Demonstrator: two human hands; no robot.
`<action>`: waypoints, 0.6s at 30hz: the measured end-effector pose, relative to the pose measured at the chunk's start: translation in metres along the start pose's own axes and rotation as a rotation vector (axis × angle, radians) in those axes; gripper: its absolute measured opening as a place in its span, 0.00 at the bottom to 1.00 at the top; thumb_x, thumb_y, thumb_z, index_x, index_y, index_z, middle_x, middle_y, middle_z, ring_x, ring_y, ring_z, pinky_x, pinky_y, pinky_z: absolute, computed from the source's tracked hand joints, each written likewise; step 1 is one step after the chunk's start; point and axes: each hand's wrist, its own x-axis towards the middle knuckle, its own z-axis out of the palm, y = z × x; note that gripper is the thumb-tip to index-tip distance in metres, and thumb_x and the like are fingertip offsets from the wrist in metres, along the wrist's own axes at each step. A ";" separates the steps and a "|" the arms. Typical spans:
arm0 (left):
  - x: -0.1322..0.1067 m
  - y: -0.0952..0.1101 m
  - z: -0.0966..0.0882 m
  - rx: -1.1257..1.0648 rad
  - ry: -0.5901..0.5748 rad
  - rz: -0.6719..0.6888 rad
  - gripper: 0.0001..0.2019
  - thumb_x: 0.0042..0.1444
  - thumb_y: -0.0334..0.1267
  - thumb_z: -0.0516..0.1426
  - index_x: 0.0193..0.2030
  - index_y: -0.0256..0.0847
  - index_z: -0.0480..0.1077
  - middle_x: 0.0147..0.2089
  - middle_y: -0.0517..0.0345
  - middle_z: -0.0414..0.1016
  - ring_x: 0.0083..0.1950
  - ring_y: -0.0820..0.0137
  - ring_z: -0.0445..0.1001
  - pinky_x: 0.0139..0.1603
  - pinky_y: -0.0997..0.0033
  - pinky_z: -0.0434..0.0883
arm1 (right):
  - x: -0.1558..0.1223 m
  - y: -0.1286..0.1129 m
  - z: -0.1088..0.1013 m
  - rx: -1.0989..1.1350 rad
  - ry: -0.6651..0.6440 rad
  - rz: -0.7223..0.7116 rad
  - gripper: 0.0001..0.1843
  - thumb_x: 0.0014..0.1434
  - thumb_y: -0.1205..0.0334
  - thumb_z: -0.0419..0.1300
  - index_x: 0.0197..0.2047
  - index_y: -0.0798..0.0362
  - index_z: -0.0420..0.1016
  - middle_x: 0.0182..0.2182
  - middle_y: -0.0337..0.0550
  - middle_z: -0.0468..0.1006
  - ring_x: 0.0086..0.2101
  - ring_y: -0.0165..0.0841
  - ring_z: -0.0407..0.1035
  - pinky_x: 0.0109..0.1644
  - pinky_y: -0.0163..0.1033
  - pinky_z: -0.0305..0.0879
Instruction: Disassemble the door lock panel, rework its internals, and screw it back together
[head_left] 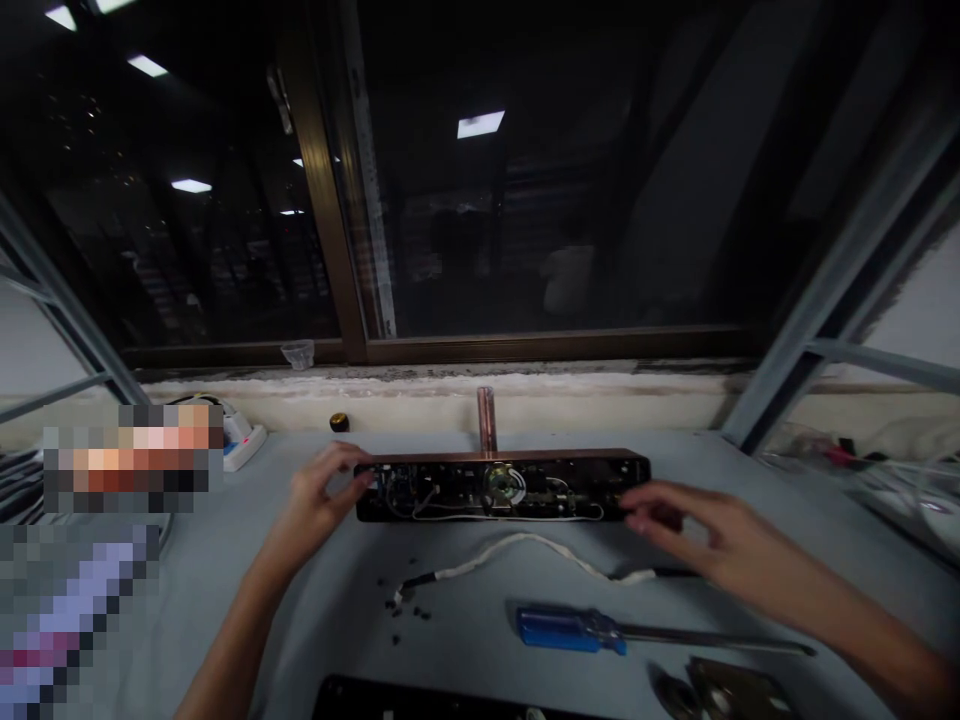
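My left hand [322,490], fingers curled, pinches the left end of an open lock panel [501,487] lying along the table's [300,620] far edge. My right hand [675,520], fingers loosely spread, braces the other end, seemingly steadying it wiring-side up.

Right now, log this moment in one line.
left hand: at left end of long dark open panel | right hand: at its right end | blue-handled screwdriver: untouched

A long lock body [501,486] lies open-side up on the counter [465,640]. The left hand [322,495] touches its left end; the right hand [686,525] touches its right end. A cable [525,555] and a blue screwdriver [574,630] lie nearer the person.
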 end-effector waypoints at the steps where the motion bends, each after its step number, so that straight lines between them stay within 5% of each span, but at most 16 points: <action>1: -0.004 0.011 0.000 0.003 -0.122 0.040 0.07 0.55 0.39 0.52 0.35 0.42 0.70 0.37 0.57 0.72 0.40 0.70 0.69 0.42 0.69 0.66 | -0.001 -0.004 0.006 -0.025 -0.095 -0.041 0.14 0.54 0.48 0.51 0.35 0.48 0.71 0.30 0.42 0.75 0.28 0.33 0.68 0.30 0.36 0.64; 5: -0.016 0.041 0.020 0.189 -0.504 0.145 0.06 0.50 0.38 0.58 0.36 0.43 0.72 0.36 0.58 0.73 0.41 0.68 0.69 0.42 0.70 0.66 | 0.000 -0.007 0.031 -0.119 -0.294 -0.135 0.08 0.53 0.55 0.55 0.31 0.50 0.69 0.32 0.41 0.74 0.34 0.35 0.68 0.37 0.38 0.62; 8: -0.019 0.045 0.038 0.313 -0.654 0.189 0.03 0.50 0.36 0.58 0.31 0.42 0.72 0.33 0.58 0.74 0.40 0.67 0.70 0.41 0.70 0.66 | 0.001 -0.007 0.037 -0.118 -0.334 -0.133 0.08 0.55 0.59 0.50 0.28 0.51 0.66 0.28 0.41 0.72 0.30 0.33 0.67 0.35 0.37 0.60; 15: -0.019 0.042 0.042 0.363 -0.589 0.139 0.06 0.52 0.34 0.53 0.32 0.39 0.72 0.33 0.55 0.75 0.38 0.66 0.71 0.39 0.70 0.64 | 0.001 -0.018 0.021 0.070 -0.242 -0.088 0.14 0.60 0.53 0.45 0.31 0.51 0.65 0.29 0.41 0.70 0.30 0.31 0.63 0.35 0.36 0.59; 18: -0.018 0.047 0.029 0.205 -0.638 0.086 0.10 0.54 0.36 0.52 0.26 0.38 0.72 0.26 0.58 0.73 0.29 0.71 0.69 0.31 0.74 0.61 | -0.003 -0.025 0.003 0.201 -0.327 -0.047 0.15 0.57 0.49 0.49 0.29 0.52 0.66 0.25 0.37 0.68 0.27 0.28 0.61 0.30 0.33 0.58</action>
